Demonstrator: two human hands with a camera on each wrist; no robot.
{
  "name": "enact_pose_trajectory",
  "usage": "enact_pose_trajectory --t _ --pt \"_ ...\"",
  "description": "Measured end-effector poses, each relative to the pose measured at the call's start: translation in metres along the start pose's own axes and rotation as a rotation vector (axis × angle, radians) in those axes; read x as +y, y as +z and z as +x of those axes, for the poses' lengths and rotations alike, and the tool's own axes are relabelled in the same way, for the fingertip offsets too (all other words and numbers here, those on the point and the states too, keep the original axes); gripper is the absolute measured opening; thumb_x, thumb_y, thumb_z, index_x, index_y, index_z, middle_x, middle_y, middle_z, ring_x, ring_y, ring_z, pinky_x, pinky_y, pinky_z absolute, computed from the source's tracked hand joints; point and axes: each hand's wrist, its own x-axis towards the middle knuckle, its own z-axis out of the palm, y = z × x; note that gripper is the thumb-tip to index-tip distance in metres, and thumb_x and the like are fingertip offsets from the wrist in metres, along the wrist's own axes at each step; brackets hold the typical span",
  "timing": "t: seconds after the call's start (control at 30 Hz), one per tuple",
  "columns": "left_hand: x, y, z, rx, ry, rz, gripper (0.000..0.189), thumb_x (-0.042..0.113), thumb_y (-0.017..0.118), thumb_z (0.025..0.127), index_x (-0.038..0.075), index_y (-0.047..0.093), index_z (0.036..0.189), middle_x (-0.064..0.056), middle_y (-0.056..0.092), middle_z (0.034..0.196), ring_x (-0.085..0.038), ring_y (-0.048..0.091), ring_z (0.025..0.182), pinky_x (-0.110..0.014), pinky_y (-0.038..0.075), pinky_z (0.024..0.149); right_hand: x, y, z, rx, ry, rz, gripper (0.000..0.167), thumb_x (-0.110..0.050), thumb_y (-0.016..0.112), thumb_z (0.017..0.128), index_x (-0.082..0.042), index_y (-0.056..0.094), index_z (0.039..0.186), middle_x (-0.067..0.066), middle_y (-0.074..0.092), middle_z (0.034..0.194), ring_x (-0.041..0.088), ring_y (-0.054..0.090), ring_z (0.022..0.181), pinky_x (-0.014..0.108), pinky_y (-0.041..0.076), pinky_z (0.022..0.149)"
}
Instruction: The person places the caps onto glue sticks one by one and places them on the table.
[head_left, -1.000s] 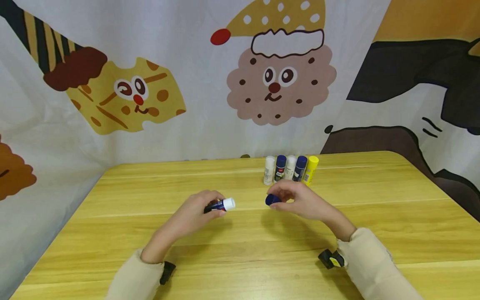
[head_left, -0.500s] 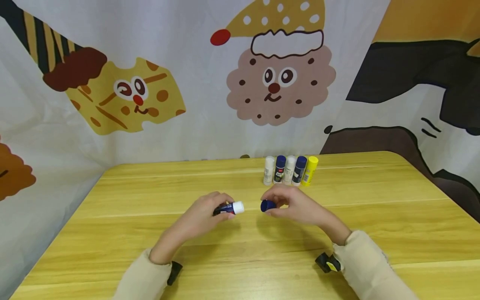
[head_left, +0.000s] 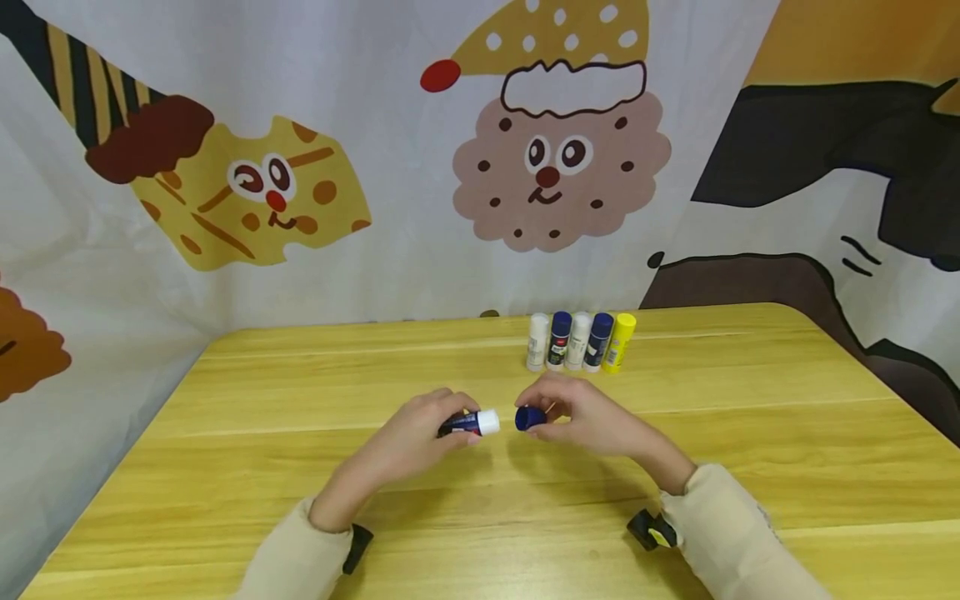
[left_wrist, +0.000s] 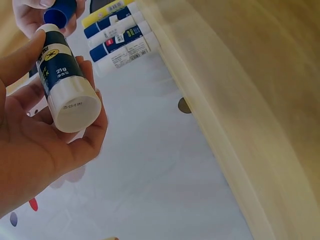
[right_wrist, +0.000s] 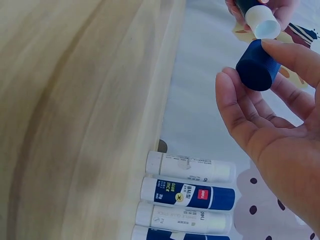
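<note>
An uncapped glue stick (left_wrist: 60, 65), dark blue with a white collar at its open end, lies between the thumb and fingers of my left hand (head_left: 416, 435). My right hand (head_left: 585, 417) pinches a ridged blue cap (right_wrist: 257, 67), its hollow mouth turned to the glue stick. Both things are held above the table, and a small gap parts the cap from the white collar in the head view. In the left wrist view the stick's white base faces the camera.
Behind the right hand a row of several capped glue sticks (head_left: 578, 342), white, blue and yellow, stands upright on the wooden table (head_left: 300, 367). A printed curtain (head_left: 405, 275) hangs along the table's far edge.
The left hand has moved right with the glue stick, and the right hand has come left and slightly nearer with the cap. The gap between cap and stick has narrowed.
</note>
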Motion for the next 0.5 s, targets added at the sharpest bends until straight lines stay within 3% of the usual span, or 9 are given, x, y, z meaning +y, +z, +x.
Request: enact_pose_trajectory --t 0.5 --pt "0.0053 0.0035 0.001 -0.024 0.007 0.005 0.023 0.017 0.064 0.086 0.004 0.061 0.104 -0.003 0.059 0.093 -0.011 0.052 0.075 -0.026 0.044 0.065 0.0011 0.0102 0.0022 -0.021 -0.027 0.036 0.024 -0.001 0.068 0.08 -0.001 0.059 0.102 0.005 0.06 0.093 0.013 0.059 0.079 0.026 0.051 0.071"
